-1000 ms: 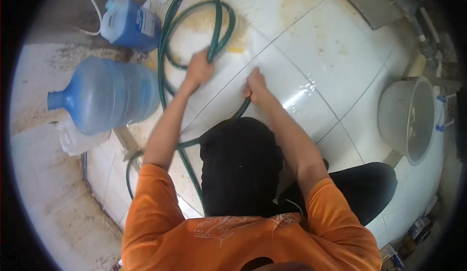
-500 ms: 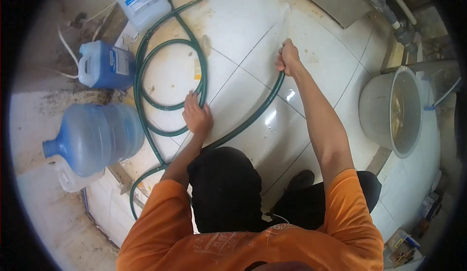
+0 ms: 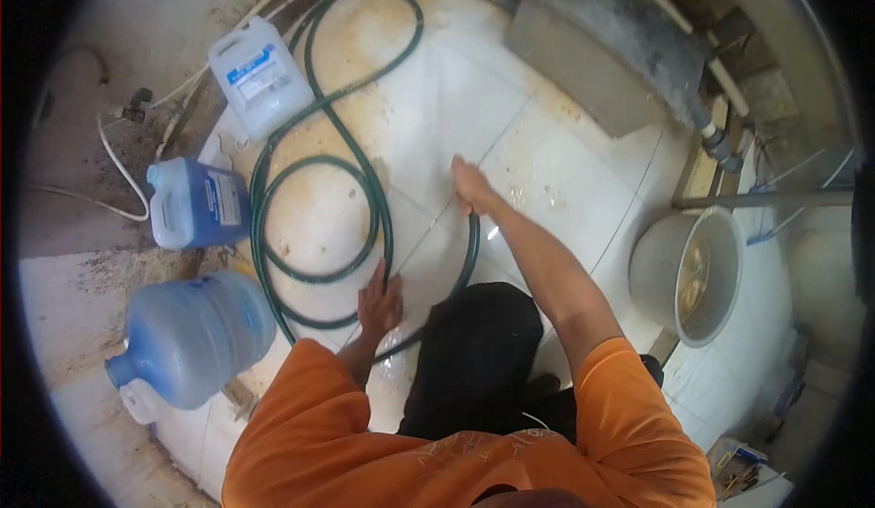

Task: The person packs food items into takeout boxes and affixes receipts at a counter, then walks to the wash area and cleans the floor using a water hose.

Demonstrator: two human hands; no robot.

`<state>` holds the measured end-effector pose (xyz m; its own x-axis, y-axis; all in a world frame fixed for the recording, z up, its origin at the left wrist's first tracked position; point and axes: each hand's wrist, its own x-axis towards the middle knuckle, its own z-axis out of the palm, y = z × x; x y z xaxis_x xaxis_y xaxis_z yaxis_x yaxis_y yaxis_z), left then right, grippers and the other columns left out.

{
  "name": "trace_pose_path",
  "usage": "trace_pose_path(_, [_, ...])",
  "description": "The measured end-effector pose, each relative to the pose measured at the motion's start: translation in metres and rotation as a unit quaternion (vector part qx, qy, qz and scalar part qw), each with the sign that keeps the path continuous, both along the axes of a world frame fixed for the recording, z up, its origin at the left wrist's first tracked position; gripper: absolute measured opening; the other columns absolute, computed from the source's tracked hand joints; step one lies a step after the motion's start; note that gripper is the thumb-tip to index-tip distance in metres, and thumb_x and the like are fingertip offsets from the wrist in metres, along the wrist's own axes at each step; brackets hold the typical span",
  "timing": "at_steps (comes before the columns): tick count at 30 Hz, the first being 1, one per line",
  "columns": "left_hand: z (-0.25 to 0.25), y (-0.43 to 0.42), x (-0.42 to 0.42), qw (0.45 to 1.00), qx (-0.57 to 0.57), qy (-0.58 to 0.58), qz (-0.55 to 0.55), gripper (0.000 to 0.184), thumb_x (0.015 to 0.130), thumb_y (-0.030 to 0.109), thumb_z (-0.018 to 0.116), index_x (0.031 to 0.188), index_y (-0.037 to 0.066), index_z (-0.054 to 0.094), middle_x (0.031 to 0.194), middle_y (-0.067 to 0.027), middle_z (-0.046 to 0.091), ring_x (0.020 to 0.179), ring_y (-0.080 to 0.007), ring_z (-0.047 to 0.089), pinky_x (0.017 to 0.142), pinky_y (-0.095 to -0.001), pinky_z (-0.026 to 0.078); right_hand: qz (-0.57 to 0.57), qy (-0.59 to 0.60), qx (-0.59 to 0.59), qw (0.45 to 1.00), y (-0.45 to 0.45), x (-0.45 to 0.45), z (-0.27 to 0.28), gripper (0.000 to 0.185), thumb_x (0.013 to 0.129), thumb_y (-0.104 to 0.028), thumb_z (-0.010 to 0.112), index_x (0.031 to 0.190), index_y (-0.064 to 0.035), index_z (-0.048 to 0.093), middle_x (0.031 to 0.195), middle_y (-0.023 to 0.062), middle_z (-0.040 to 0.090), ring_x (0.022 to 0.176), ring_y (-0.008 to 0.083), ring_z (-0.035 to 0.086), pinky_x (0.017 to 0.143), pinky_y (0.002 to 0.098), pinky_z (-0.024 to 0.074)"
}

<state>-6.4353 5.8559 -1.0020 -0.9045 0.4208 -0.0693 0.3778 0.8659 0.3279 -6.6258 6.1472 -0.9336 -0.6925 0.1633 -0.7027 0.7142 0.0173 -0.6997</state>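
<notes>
Hose (image 3: 473,244) looks smooth rubber or plastic, semi-gloss; I can't tell which remotely. Tiles (image 3: 583,225) glossy, w/ wet shine. I'd call bottle (image 3: 210,339) smooth transl. plastic; blue jug (image 3: 182,203) & white jug (image 3: 283,107) plastic too. Basin (image 3: 652,266) approx. dull metal. Shirt (image 3: 437,462), trousers (image 3: 474,353): matt cloth. Wall (image 3: 91,303) rough, matt.

White tiles pave the floor (image 3: 629,157) below the grey slab (image 3: 583,39), crossed by thin dark joints, blotched yellowish-brown and glinting where wet. Well left of the slab, a grimy grey wall (image 3: 173,25) bears dark stains and a small valve (image 3: 137,105). A dark pipe fitting (image 3: 721,151) sits by the slab's lower right end; a metal bar (image 3: 766,200) lies farther right of it.
</notes>
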Motion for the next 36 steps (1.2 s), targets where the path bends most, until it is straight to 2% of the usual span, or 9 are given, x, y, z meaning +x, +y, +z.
trace_pose_path(3, [0.01,0.0,-0.005,0.999,0.043,-0.004,-0.004,0.055,0.072,0.017,0.063,0.127,0.014,0.057,0.155,-0.0194,0.029,0.12,-0.0359,0.052,0.085,-0.0486,0.043,0.051,-0.084,-0.074,0.992,0.018,-0.019,0.02,0.05,0.098,-0.046,0.028,0.085,-0.0016,0.045,0.054,0.0106,0.041,0.037,0.024,0.041,0.037,0.0439,0.036])
trace_pose_path(5, [0.001,-0.002,-0.005,1.0,0.015,-0.024,0.004,0.058,0.07,0.018,0.065,0.127,0.015,0.057,0.157,-0.0184,0.027,0.125,-0.0345,0.049,0.087,-0.0491,0.042,-0.051,-0.067,-0.07,0.994,0.04,-0.031,0.041,0.04,0.091,-0.043,0.035,0.066,-0.0124,0.034,0.05,-0.0005,0.024,0.036,0.014,0.024,0.035,0.0312,0.0187])
trace_pose_path(7, [0.0,-0.002,-0.006,0.999,0.003,-0.047,0.013,0.058,0.07,0.015,0.066,0.127,0.018,0.058,0.158,-0.0154,0.025,0.126,-0.0313,0.048,0.088,-0.0487,0.043,-0.095,-0.058,-0.016,0.994,0.059,-0.028,0.048,0.038,0.091,-0.042,0.036,0.066,-0.0138,0.035,0.05,-0.0017,0.023,0.037,0.0125,0.022,0.036,0.03,0.0166])
trace_pose_path(13, [0.003,0.005,-0.003,0.996,-0.049,-0.08,0.001,0.057,0.076,0.018,0.063,0.132,0.021,0.054,0.16,-0.0114,0.022,0.133,-0.0275,0.041,0.093,-0.0436,0.041,-0.282,-0.09,-0.102,0.95,0.137,0.055,-0.018,0.034,0.088,-0.04,0.038,0.064,-0.0156,0.034,0.051,-0.0033,0.023,0.037,0.0109,0.02,0.036,0.0293,0.0158])
trace_pose_path(19, [0.009,0.01,0.0,1.0,-0.017,-0.01,0.008,0.055,0.076,0.016,0.061,0.131,0.02,0.055,0.159,-0.0124,0.024,0.132,-0.0335,0.041,0.094,-0.0475,0.039,-0.432,0.014,-0.116,0.894,0.178,0.109,-0.058,0.036,0.087,-0.042,0.04,0.064,-0.0143,0.035,0.051,-0.0021,0.025,0.037,0.0125,0.021,0.034,0.0299,0.0172])
trace_pose_path(24, [-0.029,-0.005,0.001,0.997,-0.077,-0.013,0.001,0.046,0.092,0.025,0.051,0.138,0.025,0.044,0.159,-0.0117,0.025,0.13,-0.0355,0.044,0.092,-0.0497,0.039,-0.525,0.06,-0.077,0.845,0.243,0.148,-0.057,0.037,0.092,-0.039,0.036,0.067,-0.0113,0.038,0.051,0.0014,0.03,0.035,0.0164,0.027,0.03,0.0349,0.0221])
trace_pose_path(28, [-0.025,0.005,-0.001,0.984,0.067,-0.097,0.131,0.04,0.093,0.024,0.052,0.133,0.028,0.048,0.158,-0.01,0.029,0.13,-0.034,0.045,0.091,-0.0486,0.04,-0.56,0.057,-0.04,0.826,0.303,0.183,-0.02,0.039,0.092,-0.038,0.037,0.064,-0.0118,0.035,0.052,0.0013,0.028,0.038,0.0161,0.028,0.034,0.0348,0.0221])
trace_pose_path(30, [-0.021,0.006,0.002,0.994,-0.103,0.044,0.016,0.037,0.094,0.026,0.052,0.13,0.028,0.05,0.155,-0.0107,0.034,0.127,-0.0314,0.049,0.088,-0.0459,0.042,-0.554,0.042,-0.059,0.829,0.31,0.198,-0.014,0.036,0.09,-0.038,0.038,0.064,-0.0133,0.036,0.052,-0.0003,0.027,0.039,0.0145,0.026,0.036,0.0328,0.021])
trace_pose_path(36, [-0.023,0.009,0.003,0.993,-0.074,0.089,0.012,0.036,0.094,0.028,0.053,0.13,0.029,0.049,0.154,-0.0112,0.036,0.122,-0.0311,0.053,0.083,-0.0432,0.045,-0.6,0.042,-0.098,0.793,0.288,0.201,-0.028,0.041,0.093,-0.042,0.035,0.065,-0.0134,0.035,0.055,0.0001,0.029,0.042,0.013,0.025,0.039,0.0297,0.0204])
